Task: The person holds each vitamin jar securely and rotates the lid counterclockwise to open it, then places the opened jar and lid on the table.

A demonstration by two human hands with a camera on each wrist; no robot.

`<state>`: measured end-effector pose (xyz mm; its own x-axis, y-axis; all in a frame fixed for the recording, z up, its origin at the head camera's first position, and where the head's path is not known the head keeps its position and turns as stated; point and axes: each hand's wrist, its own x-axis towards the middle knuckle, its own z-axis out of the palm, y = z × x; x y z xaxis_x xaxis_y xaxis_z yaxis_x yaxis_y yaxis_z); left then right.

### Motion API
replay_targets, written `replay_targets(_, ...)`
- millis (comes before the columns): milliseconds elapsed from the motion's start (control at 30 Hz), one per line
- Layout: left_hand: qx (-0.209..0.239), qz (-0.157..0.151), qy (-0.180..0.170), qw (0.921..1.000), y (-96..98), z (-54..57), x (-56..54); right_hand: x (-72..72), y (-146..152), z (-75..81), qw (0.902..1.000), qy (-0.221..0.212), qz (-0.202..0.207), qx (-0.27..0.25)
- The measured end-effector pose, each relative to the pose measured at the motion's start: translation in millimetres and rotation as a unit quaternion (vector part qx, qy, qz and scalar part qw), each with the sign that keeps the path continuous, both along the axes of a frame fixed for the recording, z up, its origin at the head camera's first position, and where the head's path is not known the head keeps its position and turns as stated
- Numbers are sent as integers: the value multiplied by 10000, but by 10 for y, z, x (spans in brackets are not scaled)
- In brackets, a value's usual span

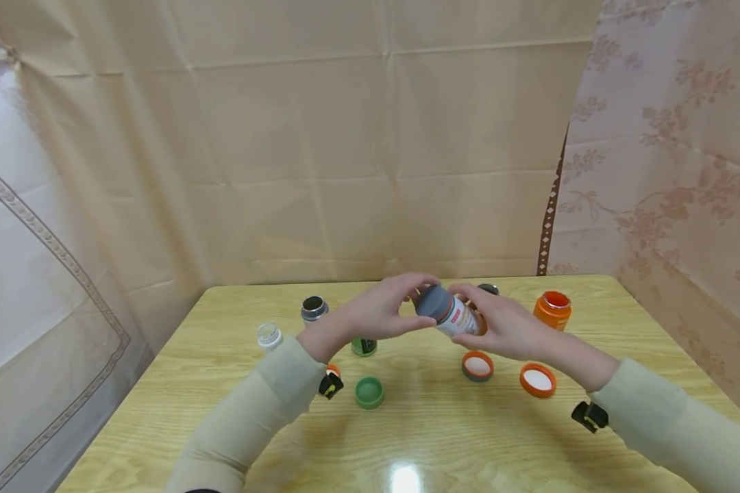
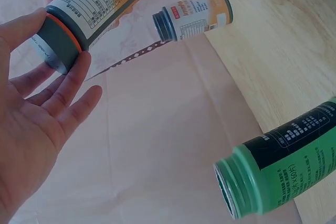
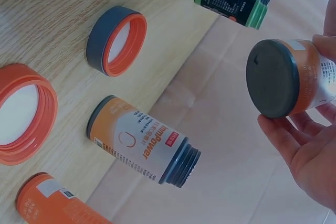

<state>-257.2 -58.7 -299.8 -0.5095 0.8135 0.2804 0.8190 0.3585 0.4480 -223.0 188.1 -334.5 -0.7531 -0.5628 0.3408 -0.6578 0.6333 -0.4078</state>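
Above the table, in the head view, both hands hold a tilted supplement bottle (image 1: 459, 318) with a white and orange label. My left hand (image 1: 385, 308) grips its dark grey screw cap (image 1: 433, 301) between thumb and fingers. In the left wrist view the cap (image 2: 58, 45) sits on the bottle's neck with an orange ring showing at its edge. My right hand (image 1: 506, 323) holds the bottle's body near the base, and the dark bottom (image 3: 273, 80) faces the right wrist camera.
Uncapped bottles stand about the table: an orange one (image 1: 553, 311), a green one (image 1: 364, 347), a white one (image 1: 269, 337), a grey-necked one (image 1: 314, 309) and a similar labelled one (image 3: 144, 140). Upturned green (image 1: 369, 393), grey (image 1: 477, 367) and orange (image 1: 538, 381) caps lie nearer.
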Motion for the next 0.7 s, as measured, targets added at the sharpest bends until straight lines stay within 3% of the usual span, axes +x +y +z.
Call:
replay_targets(200, -181, -25, 36, 9998, -7, -19, 35, 42, 12, -20, 9998, -23, 123, 154)
replay_targets(533, 249, -139, 45, 9996, 26, -143, 43, 71, 23, -48, 9996, -70, 224, 185)
replay_targets(700, 383, 433, -200, 9981, 66, -180, 49, 49, -8, -73, 9989, 380, 142, 219)
